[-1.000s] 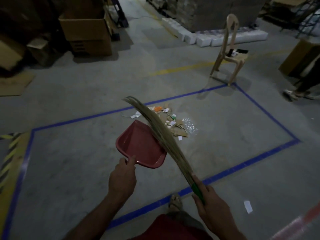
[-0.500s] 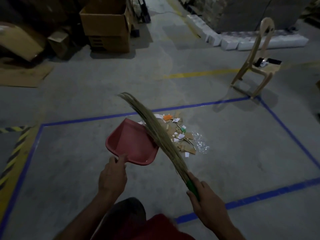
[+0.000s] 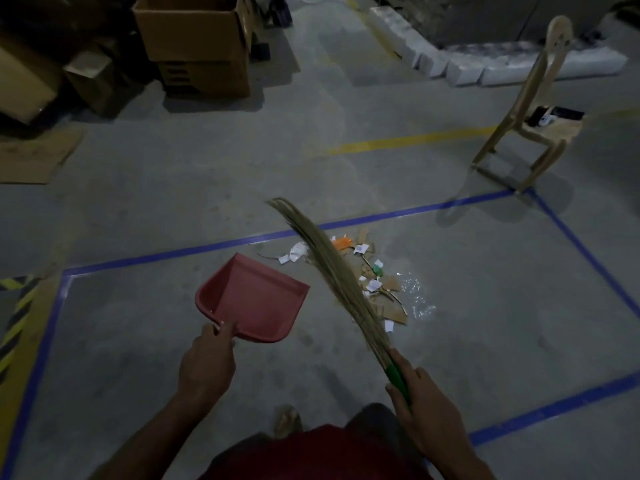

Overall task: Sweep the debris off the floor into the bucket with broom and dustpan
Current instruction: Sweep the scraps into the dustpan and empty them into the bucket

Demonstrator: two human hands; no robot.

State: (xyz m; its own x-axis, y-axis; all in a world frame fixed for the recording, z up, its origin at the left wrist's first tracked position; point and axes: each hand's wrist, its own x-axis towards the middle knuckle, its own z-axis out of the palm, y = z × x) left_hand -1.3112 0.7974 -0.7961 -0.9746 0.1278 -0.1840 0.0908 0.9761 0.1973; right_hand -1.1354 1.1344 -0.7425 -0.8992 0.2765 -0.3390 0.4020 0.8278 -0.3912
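Since the earlier frames the view has swung left and closed in: the chair (image 3: 530, 109) has slid toward the right edge, the cardboard boxes (image 3: 197, 46) have come into fuller view, and the debris (image 3: 374, 282) now sits nearer the middle of the blue-taped square, while both hands have kept their holds. The left hand (image 3: 207, 365) grips the handle of the red dustpan (image 3: 252, 299), which hangs tilted above the floor with its open lip pointing away and to the right. The right hand (image 3: 422, 407) is wrapped round the green grip of the broom (image 3: 332, 275), whose long bristle bundle runs up and to the left, crossing in front of the pile's left side. The debris, scraps of cardboard, white labels, an orange piece and clear film, lies ahead and to the right of the dustpan, its long axis running near to far, roughly along the broom. The right hand is the nearer to it; the dustpan is just beside its left edge, so a leftward sweep looks the likely move once the pan is down. No bucket is in view. The floor (image 3: 138, 358) is dim grey concrete marked with blue tape (image 3: 398, 213), a yellow line and hazard stripes at the left.
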